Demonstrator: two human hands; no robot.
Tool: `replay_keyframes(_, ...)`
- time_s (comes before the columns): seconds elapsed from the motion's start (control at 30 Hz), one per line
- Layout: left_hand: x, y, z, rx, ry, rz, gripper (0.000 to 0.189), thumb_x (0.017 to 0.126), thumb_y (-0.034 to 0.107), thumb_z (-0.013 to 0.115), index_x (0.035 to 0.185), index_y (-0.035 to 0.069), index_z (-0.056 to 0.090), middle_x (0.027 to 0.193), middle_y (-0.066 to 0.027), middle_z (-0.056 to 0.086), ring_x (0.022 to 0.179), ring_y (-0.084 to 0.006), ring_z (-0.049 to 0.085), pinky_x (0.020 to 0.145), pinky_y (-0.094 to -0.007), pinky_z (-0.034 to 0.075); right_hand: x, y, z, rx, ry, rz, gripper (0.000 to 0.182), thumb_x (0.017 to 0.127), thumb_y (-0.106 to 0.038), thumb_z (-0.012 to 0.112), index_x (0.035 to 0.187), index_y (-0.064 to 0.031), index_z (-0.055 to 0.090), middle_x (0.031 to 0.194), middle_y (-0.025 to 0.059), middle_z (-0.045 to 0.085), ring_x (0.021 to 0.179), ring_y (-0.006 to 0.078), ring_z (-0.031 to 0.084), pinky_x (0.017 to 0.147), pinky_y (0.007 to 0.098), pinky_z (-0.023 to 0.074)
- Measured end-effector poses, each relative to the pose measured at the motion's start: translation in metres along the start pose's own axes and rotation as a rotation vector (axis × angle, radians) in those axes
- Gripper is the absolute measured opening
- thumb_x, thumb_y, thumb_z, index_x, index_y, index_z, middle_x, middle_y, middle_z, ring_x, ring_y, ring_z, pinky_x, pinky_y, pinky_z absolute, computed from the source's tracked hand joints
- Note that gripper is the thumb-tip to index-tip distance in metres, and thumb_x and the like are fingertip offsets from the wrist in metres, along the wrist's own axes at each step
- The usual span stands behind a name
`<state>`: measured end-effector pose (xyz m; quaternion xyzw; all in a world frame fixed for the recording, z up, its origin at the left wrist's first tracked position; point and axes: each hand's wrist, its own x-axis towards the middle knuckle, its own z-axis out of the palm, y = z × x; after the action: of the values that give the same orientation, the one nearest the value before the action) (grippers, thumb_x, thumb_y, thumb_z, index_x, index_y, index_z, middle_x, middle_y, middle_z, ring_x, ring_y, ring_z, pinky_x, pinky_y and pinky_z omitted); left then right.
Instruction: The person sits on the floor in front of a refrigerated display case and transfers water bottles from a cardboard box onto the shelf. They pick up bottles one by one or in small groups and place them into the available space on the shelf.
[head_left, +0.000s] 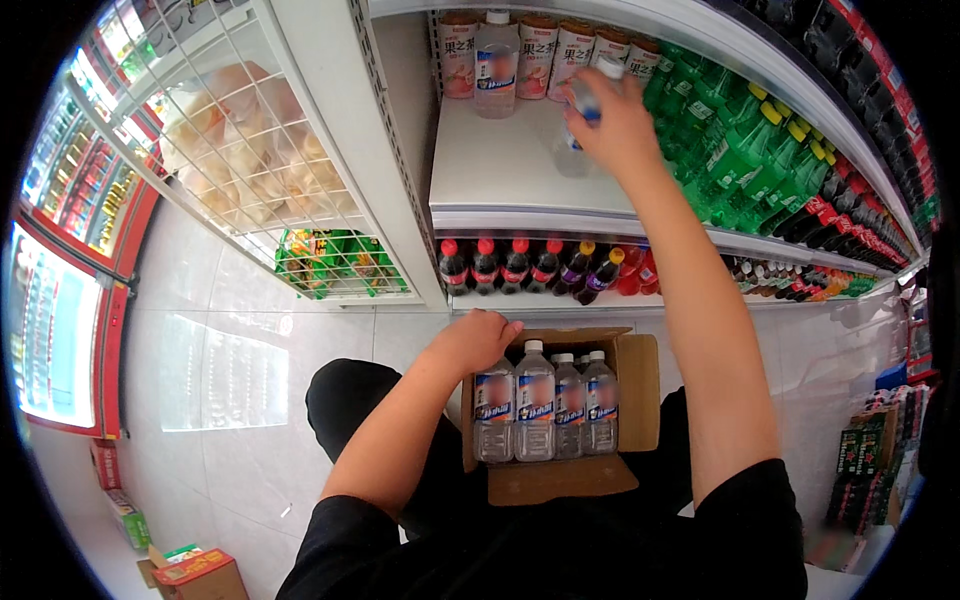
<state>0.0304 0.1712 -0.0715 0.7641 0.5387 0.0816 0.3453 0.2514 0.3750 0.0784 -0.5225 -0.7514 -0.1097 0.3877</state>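
My right hand (611, 116) is around a clear plastic bottle (574, 146) with a white cap, blurred, over the white shelf (495, 165). A like bottle (496, 71) stands upright at the shelf's left, before a row of pink-and-white drink cartons or cans (537, 56). Below, an open cardboard box (562, 480) sits between my knees, holding several upright clear bottles (534, 405) with blue-and-orange labels. My left hand (480, 341) rests at the box's upper left corner, fingers curled over its edge; whether it grips the cardboard is hidden.
Green soda bottles (720, 150) fill the shelf to the right. Cola bottles (484, 270) line the lower shelf. A white wire rack (247, 150) with bagged goods stands left, and lit red coolers (67, 322) beyond it. Stacked drink cases (862, 465) stand at right, a carton (199, 577) at lower left.
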Motion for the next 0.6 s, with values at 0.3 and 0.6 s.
replay_keyframes(0.3,-0.005,0.017,-0.006,0.06,0.022,-0.099,0.052,0.107,0.043,0.049,0.094,0.0,0.075,0.095,-0.0282,0.072,0.095,-0.0491,0.068,0.087,-0.0563,0.054,-0.105,0.016,-0.093,-0.001,0.189,-0.044,0.055,0.082,-0.021,0.08,0.135,-0.0163,0.063,0.138,0.0268,0.051,0.119,0.047,0.06,0.096,0.0508,0.0545)
replay_keyframes(0.6,-0.008,0.02,-0.016,0.099,-0.049,-0.023,0.058,0.107,0.05,0.044,0.095,0.003,0.076,0.096,-0.025,0.074,0.097,-0.0461,0.069,0.089,-0.055,0.054,-0.195,0.048,-0.086,0.525,0.296,0.026,0.05,0.095,0.0,0.066,0.144,-0.0005,0.056,0.154,0.0263,0.043,0.125,0.0258,0.06,0.077,0.0245,0.0565)
